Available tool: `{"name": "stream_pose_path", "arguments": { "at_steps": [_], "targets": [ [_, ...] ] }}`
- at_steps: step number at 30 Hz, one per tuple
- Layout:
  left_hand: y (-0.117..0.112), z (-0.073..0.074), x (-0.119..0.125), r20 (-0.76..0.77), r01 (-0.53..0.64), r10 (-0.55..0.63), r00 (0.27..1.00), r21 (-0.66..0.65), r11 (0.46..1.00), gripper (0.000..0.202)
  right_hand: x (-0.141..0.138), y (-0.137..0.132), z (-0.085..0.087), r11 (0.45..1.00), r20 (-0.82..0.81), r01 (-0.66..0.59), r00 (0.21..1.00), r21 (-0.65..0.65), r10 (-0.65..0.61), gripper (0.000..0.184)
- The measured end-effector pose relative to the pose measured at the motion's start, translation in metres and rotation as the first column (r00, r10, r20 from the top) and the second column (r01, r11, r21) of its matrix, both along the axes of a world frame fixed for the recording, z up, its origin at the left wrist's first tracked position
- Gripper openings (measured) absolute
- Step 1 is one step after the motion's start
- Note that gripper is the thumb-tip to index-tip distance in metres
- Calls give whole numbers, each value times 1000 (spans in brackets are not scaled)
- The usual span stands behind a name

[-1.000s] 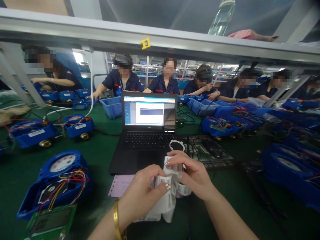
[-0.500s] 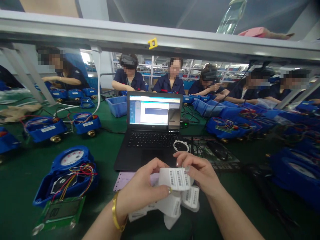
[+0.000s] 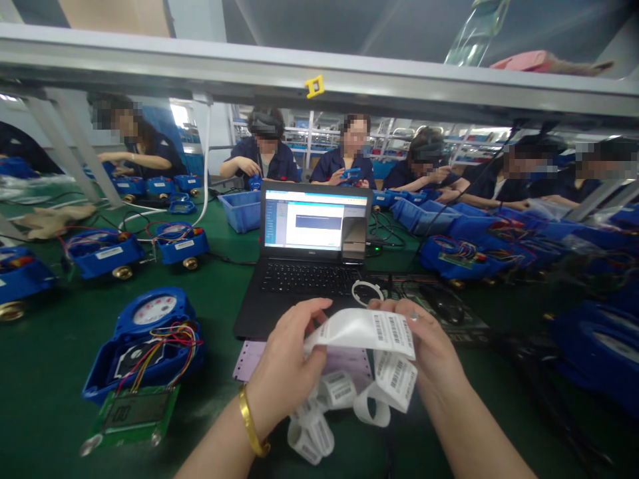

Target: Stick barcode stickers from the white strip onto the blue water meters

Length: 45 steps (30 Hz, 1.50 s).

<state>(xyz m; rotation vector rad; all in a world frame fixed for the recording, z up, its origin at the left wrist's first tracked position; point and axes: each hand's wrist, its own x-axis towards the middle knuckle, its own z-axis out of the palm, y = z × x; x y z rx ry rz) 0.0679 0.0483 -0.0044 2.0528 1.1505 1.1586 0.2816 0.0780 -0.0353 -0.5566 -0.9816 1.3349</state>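
A long strip of white barcode labels [image 3: 364,330] is stretched between my two hands, with its loose end hanging in loops below them. My left hand [image 3: 292,346], with a gold bracelet at the wrist, pinches the strip's left part. On the other side my right hand [image 3: 424,332] grips the printed part at the right. Beneath the labels lies a pink sheet [image 3: 249,359] with punched edges, partly covered. Just beyond my hands stands an open black laptop [image 3: 304,276] with its screen lit. A white ring [image 3: 367,293] rests on the laptop's right front.
To the left lies an opened blue meter [image 3: 144,339] with wires and a green circuit board [image 3: 134,416]. More blue meters [image 3: 104,253] stand behind it. A black mouse [image 3: 442,304] is at right. Blue bins [image 3: 242,211] and several co-workers sit across the table, under a metal shelf beam [image 3: 200,63].
My hands have moved apart, and the bunched label strip is now drawn out between them. The view has shifted slightly. A co-worker across the table now holds up a blue part.
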Motion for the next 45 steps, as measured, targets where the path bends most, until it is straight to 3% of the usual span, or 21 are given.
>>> {"name": "stream_pose_path", "arguments": {
  "at_steps": [5,10,13,17,26,31,33,35,38,41,45],
  "targets": [
    [4,-2,-4,-87,-184,215,973,273,944,34,4,1,2,998,55,-21,998,54,18,21],
    [2,1,-5,-8,-303,345,939,459,835,20,0,-4,9,967,400,-226,902,117,163,32],
    [-3,4,-2,36,-277,301,953,507,816,19,-5,-6,7,935,498,-350,821,50,280,50],
    [-8,3,3,4,-173,202,979,531,830,22,-12,-7,-2,896,461,-439,784,-63,416,63],
    [-14,-3,13,-55,-34,82,995,587,809,23,-17,-7,-3,905,220,-421,879,-59,423,60],
    [-20,-3,19,-149,152,-76,986,605,782,25,-18,-6,-1,932,185,-361,914,-33,361,47],
    [-23,-4,21,-111,129,-78,991,584,802,25,-17,-5,0,938,171,-346,924,-10,342,43],
    [-23,-4,21,-4,-7,10,1000,510,860,20,-16,-5,2,940,158,-342,929,16,335,41],
    [-20,-2,19,97,-146,124,987,263,954,11,-15,-6,4,927,173,-372,917,42,360,38],
    [-15,1,16,113,-144,139,984,33,989,17,-15,-7,5,908,202,-416,894,48,399,37],
    [-11,3,13,163,-87,119,980,-187,978,38,-14,-9,7,876,274,-481,847,36,455,34]
  ]
}}
